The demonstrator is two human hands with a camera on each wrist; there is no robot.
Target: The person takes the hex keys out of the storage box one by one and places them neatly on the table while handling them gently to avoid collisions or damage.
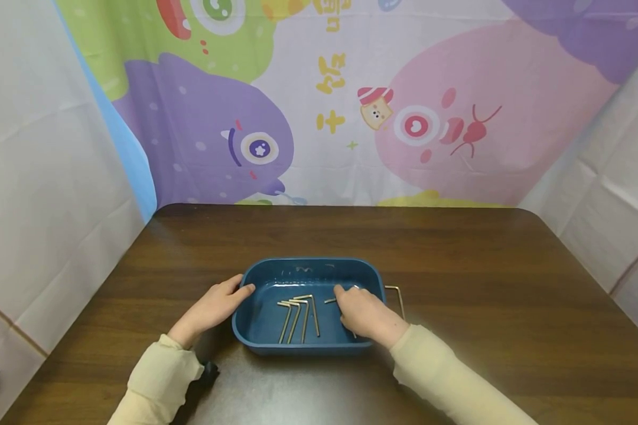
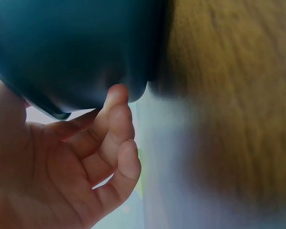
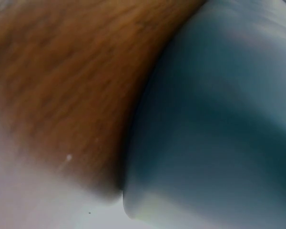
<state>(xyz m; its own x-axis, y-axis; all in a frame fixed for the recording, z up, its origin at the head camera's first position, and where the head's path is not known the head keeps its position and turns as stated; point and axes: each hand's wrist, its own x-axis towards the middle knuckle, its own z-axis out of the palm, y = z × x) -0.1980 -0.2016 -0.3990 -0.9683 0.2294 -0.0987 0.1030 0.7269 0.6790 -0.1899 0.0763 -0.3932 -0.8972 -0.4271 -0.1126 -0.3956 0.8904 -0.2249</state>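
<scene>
A blue rectangular tray point(image 1: 329, 349) with rounded corners stands on the table. My left hand point(image 1: 212, 308) grips its left end, thumb over the rim and fingers against the outer wall point(image 2: 62, 52), as the left wrist view shows. Inside the tray, several brass-coloured L-shaped hex keys point(image 1: 304, 319) lie side by side. Over the tray's right part, my right hand point(image 1: 369, 313) reaches down with curled fingers and pinches another hex key point(image 1: 329, 301); its fingertips are largely hidden. The right wrist view has only the tray's blurred outer wall point(image 3: 205, 124) and table.
One more L-shaped hex key point(image 1: 399, 301) lies on the brown wooden table point(image 1: 484, 283), just right of the tray. A dark object point(image 1: 208, 375) shows by the left sleeve. Behind the table hangs a cartoon-printed curtain point(image 1: 329, 159); pale walls stand at both sides.
</scene>
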